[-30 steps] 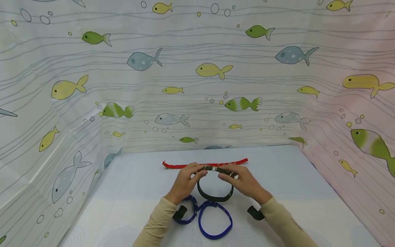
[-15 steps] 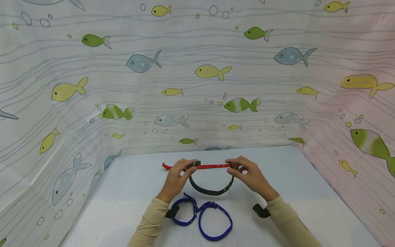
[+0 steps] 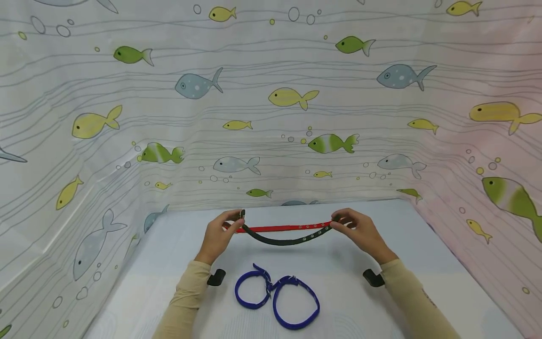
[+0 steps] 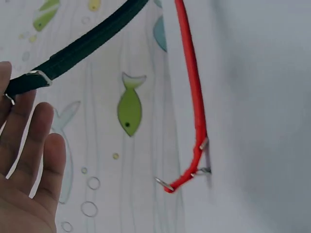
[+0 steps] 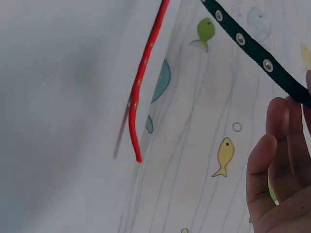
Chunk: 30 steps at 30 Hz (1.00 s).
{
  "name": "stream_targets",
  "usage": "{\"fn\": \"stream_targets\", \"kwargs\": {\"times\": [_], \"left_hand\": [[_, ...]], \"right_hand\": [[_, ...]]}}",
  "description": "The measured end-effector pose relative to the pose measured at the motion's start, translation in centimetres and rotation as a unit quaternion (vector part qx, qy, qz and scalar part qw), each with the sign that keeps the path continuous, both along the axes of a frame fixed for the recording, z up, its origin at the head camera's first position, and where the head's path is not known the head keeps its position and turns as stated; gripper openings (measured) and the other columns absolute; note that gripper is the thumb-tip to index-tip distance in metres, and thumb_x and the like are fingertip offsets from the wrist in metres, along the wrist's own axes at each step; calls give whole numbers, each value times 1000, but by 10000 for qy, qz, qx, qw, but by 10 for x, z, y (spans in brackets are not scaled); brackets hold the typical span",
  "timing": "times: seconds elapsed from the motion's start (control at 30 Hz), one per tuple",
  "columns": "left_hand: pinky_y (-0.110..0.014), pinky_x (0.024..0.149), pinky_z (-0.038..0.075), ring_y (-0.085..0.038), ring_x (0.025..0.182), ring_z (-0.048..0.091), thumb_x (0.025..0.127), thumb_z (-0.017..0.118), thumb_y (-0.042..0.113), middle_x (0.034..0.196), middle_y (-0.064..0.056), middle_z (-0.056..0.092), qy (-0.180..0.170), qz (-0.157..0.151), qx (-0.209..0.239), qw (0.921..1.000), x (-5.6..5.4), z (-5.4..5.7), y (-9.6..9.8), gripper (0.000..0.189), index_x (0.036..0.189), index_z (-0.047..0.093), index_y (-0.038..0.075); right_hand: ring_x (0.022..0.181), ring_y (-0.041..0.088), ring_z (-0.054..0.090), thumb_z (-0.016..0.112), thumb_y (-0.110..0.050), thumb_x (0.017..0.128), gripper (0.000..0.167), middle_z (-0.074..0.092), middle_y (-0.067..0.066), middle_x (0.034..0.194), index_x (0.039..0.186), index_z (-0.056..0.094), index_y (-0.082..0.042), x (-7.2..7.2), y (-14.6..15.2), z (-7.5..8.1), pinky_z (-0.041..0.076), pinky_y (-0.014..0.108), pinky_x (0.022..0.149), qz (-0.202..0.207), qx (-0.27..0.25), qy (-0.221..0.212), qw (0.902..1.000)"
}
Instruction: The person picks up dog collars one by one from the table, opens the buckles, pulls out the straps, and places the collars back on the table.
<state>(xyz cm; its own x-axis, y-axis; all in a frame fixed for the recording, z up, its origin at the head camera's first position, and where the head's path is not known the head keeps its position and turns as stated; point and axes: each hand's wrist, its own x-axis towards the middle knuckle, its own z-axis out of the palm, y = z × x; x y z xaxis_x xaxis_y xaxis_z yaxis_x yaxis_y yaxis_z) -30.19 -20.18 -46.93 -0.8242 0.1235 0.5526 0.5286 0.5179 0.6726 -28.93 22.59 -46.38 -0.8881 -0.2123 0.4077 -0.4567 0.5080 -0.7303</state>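
Observation:
A dark green collar (image 3: 279, 242) hangs in a shallow curve between my two hands, unbuckled, above the table. My left hand (image 3: 218, 238) pinches its buckle end; a metal loop shows by the fingers in the left wrist view. The other end, with a row of metal eyelets, is pinched by my right hand (image 3: 357, 230). Behind the green collar a red collar (image 3: 275, 229) lies stretched out on the table, its ends partly hidden by the hands in the head view. Its metal rings show in the left wrist view.
Two blue collars (image 3: 296, 326), each closed in a loop and touching one another, lie on the table (image 3: 347, 292) nearer to me. A fish-patterned sheet (image 3: 271, 141) rises behind and at both sides.
The green collar was a closed loop at its buckle; its ends have come apart. My hands have moved away from each other, drawing it out into a shallow curve.

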Motion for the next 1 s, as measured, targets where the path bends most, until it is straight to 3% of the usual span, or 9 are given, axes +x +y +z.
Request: {"fn": "stream_targets", "kwargs": {"times": [0.17,0.37,0.53,0.8,1.0], "left_hand": [[-30,79,52,-16,101,66,95,74,23,107,2,72,-294,99,-98,9995,-9,-9,-12,39,132,65,17],[-31,74,52,-17,93,67,95,73,17,103,0,73,-600,169,-265,9977,-15,-26,-20,41,135,63,16],[-35,75,51,-18,95,67,95,73,17,101,1,73,-763,464,-625,9940,-18,-37,-23,38,132,63,16],[-44,78,51,-23,93,67,94,75,19,101,-2,72,-1080,979,-1236,9816,-12,-42,-27,38,129,63,14],[-46,78,53,-27,93,68,92,77,20,103,-2,73,-906,1101,-1595,9768,-10,-45,-33,35,125,68,14]], "right_hand": [[94,15,66,76,-37,92,27,69,-7,103,113,68,-24,-11,4,-6,55,32,79,-142,310,-5,9994],[92,16,65,78,-35,91,31,69,-5,104,115,67,-18,-23,6,-21,54,38,78,-335,602,-322,9971],[91,17,65,78,-31,91,28,69,-6,104,112,66,-18,-29,8,-31,52,36,75,-460,882,-480,9939],[86,18,63,77,-28,92,29,71,-2,97,114,68,-11,-30,10,-35,50,34,71,-579,1198,-521,9897],[82,18,62,76,-27,94,25,70,-1,93,114,69,-14,-28,19,-41,48,33,63,-737,1364,-653,9857]]}}
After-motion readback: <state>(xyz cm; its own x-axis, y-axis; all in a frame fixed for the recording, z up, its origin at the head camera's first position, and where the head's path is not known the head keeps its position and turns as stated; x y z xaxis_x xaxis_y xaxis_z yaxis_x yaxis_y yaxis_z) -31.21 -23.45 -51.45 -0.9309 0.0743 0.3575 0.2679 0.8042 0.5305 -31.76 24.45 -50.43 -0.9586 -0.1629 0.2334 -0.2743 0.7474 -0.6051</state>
